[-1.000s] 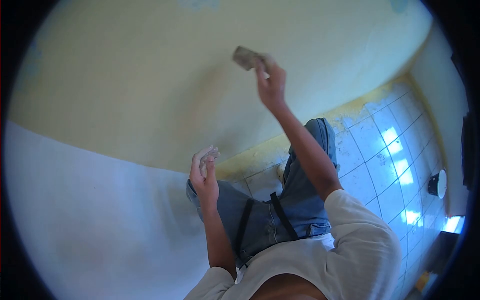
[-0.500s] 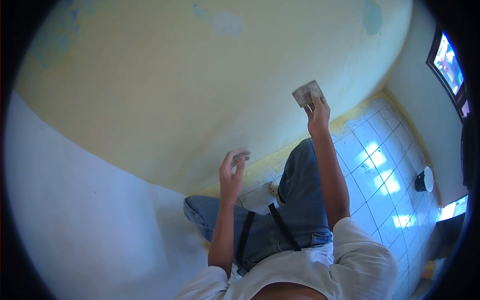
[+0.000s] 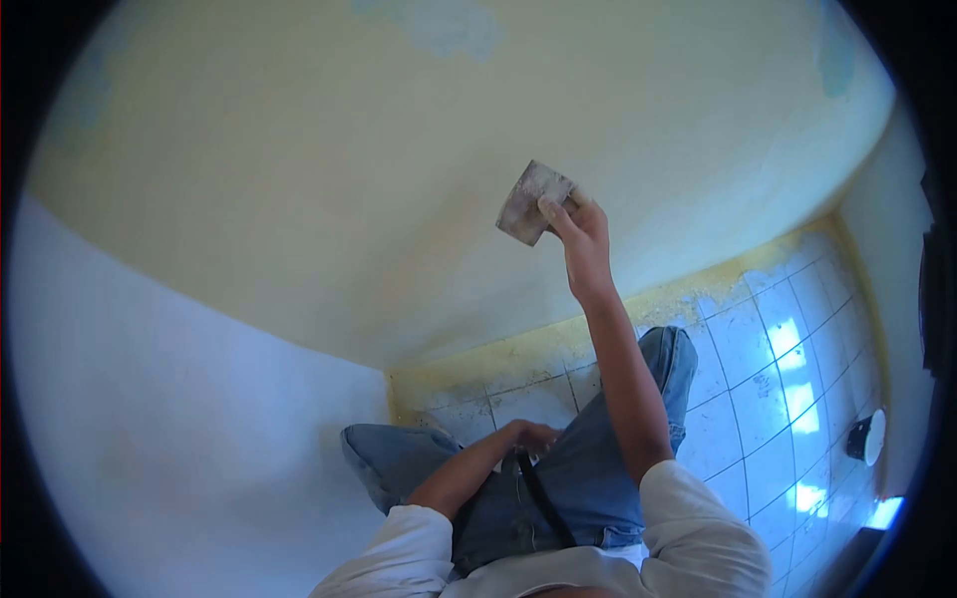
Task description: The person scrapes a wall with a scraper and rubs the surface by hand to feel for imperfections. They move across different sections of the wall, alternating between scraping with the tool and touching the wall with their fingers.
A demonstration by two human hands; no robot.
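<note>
My right hand [image 3: 586,231] pinches a worn, grey-brown piece of sandpaper [image 3: 534,202], thumb on its near face and fingers behind. It is held up in front of the pale yellow wall [image 3: 329,169]; whether it touches the wall cannot be told. Down between my thighs, my left hand [image 3: 536,437] rests close to the jeans [image 3: 598,478]. Its fingers are dim and partly hidden, so whether they are curled round anything does not show.
Whitish-blue patches [image 3: 454,28] mark the upper wall. A white wall [image 3: 199,399] meets it on the left. Pale tiles [image 3: 733,429] cover the floor, with yellowish dust [image 3: 688,299] along the wall's foot. A dark bucket with a white top [image 3: 867,439] stands at the right.
My right hand has moved left with the sandpaper, now turned with its face toward me. My left hand has dropped from near the wall to my lap. The view has shifted.
</note>
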